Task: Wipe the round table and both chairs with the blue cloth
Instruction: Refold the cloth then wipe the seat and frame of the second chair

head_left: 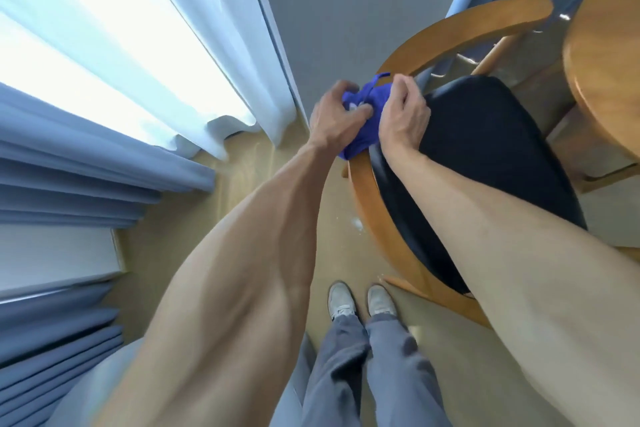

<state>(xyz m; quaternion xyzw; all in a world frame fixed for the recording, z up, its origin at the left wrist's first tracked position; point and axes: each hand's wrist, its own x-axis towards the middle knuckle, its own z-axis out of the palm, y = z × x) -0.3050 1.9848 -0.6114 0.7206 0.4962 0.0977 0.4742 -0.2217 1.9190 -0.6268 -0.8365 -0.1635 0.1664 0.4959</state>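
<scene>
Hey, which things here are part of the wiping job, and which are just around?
Part of the job:
blue cloth, held by left hand and right hand
wooden chair with dark seat
round table, at the right edge

Just around:
curtains
window
floor

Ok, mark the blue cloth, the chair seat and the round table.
blue cloth [367, 104], head view, bunched middle between both hands
chair seat [485, 156], head view, black cushion centre
round table [602, 73], head view, wooden rim
</scene>
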